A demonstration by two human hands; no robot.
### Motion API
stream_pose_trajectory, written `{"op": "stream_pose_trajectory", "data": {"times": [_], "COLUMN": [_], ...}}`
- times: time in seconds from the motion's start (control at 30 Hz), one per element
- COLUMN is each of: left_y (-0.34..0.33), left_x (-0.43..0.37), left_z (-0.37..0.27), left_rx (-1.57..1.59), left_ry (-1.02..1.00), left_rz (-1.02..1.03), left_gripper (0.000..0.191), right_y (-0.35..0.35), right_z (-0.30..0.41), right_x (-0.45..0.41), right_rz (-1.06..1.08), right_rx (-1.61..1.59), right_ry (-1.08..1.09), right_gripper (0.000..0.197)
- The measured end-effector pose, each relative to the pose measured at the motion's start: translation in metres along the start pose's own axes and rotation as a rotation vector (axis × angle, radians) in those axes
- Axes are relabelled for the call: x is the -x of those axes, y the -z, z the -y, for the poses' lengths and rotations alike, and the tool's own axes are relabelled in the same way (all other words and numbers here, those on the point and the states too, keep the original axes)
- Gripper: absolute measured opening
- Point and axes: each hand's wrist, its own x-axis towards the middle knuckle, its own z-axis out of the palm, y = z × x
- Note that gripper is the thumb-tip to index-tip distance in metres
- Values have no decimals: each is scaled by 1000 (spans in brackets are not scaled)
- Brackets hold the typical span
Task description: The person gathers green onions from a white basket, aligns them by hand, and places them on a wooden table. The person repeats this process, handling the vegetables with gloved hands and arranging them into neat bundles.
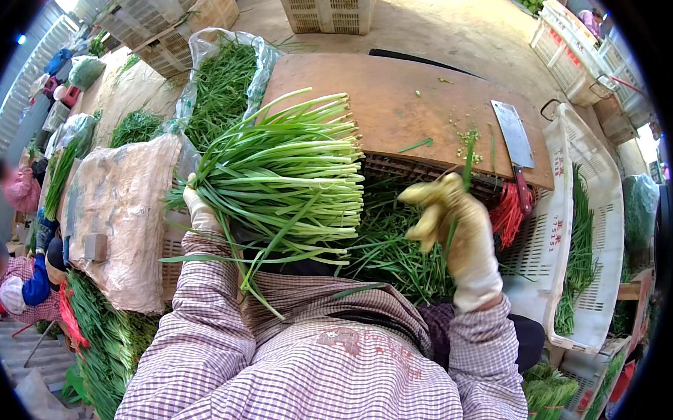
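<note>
A large bunch of garlic chives (293, 168) lies fanned out, its pale cut ends facing right. My left hand (201, 204), in a pale glove, grips it at the leafy end. To the right, my right hand (454, 232) in a yellowish glove is raised over loose green leaves (396, 257), blurred, with fingers spread. A few stray blades show at that hand; whether it holds them is unclear. Beyond both hands is a wooden board (386, 105) with green scraps on it. A cleaver (513, 133) rests at its right end, its red handle over the edge beside red ties (507, 214).
Right of the board stands a white plastic crate (604, 267) with chives inside. A plastic bag of green leaves (224, 81) is at the board's left, near a cloth-covered surface (123, 200) bearing a small block (95, 247). Stacked crates (169, 39) stand beyond. Two people sit at far left.
</note>
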Motion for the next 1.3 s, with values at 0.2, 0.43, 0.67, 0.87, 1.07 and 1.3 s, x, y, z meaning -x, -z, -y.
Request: {"op": "stream_pose_trajectory", "data": {"times": [0.2, 0.43, 0.67, 0.87, 1.07, 1.3], "left_y": [0, 8, 0, -10, 3, 10], "left_x": [-14, -17, -7, 11, -8, -12], "left_z": [6, 4, 2, 0, 3, 1], "left_rx": [58, 52, 96, 147, 174, 141], "left_ry": [9, 10, 79, 103, 99, 69], "left_rz": [79, 89, 160, 210, 248, 214], "left_gripper": [47, 45, 41, 36, 34, 40], "right_y": [-60, -15, -27, -40, -9, -13], "right_z": [-6, -2, -27, -27, -22, 2], "right_x": [-4, 17, -22, -45, -36, -2], "right_rz": [121, 14, 221, 463, 387, 146], "right_rx": [216, -70, 1082, 1447, 1624, 1088], "right_ry": [-403, 15, 679, 368, 201, 643], "right_gripper": [34, 22, 30, 34, 18, 31]}}
